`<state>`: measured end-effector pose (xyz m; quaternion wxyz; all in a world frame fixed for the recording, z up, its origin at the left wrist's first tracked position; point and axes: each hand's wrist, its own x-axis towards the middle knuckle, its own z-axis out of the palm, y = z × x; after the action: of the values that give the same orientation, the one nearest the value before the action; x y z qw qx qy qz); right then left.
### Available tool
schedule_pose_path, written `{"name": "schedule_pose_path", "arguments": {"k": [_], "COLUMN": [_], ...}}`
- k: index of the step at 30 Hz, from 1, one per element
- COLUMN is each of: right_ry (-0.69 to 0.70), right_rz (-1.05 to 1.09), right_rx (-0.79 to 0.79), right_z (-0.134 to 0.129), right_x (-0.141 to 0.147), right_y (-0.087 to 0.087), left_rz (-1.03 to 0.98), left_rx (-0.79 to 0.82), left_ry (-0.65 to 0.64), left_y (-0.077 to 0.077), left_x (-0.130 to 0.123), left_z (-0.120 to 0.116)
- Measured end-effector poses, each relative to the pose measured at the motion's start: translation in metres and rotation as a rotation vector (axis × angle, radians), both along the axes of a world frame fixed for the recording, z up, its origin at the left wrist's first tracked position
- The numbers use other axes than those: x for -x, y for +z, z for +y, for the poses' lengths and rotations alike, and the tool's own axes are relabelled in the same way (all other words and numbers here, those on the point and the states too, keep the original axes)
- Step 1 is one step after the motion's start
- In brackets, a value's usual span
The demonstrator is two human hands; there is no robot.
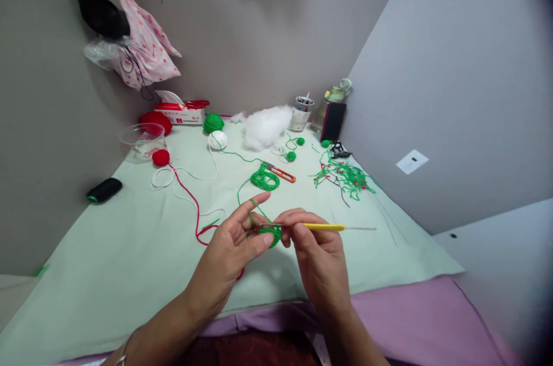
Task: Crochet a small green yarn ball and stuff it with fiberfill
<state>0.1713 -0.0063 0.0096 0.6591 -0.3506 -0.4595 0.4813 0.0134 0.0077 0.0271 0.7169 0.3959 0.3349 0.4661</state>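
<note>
Between thumb and fingers, my left hand (235, 239) pinches a small green crochet piece (271, 234). Green yarn loops round its raised index finger and runs back to a loose green coil (265, 177) on the table. My right hand (317, 248) grips a crochet hook (324, 227) by its yellow handle, held nearly level. The hook's metal tip lies at the top edge of the green piece, close to the left fingers. Just beyond the hands, orange-handled thread snips (280, 172) rest against the coil.
White stuffing (265, 127) sits at the back, near a green yarn ball (213, 123) and white ball (218, 140). Green scraps (345, 178) lie right, below a leaning phone (333, 122). A red ball (161, 158), clear plastic cup (144, 141) and black spool (105, 190) are left.
</note>
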Motion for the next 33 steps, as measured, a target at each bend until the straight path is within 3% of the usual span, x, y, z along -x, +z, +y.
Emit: {"name": "schedule_pose_path", "arguments": {"k": [14, 20, 27, 33], "right_ry": [0.021, -0.018, -0.039, -0.002], "right_rz": [0.176, 0.058, -0.088, 0.135], "right_rx": [0.074, 0.038, -0.023, 0.087], "right_z": [0.002, 0.003, -0.001, 0.002], "right_x": [0.004, 0.003, 0.0, 0.001], "right_y": [0.009, 0.006, -0.004, 0.003], "left_rz": [0.012, 0.005, -0.008, -0.021], "left_rx": [0.002, 0.043, 0.045, 0.033], "left_ry": [0.022, 0.074, 0.009, 0.006], "left_y": [0.002, 0.004, 0.001, -0.001], "left_x": [0.0, -0.001, 0.0, 0.001], "left_z": [0.0, -0.002, 0.0, 0.001]}}
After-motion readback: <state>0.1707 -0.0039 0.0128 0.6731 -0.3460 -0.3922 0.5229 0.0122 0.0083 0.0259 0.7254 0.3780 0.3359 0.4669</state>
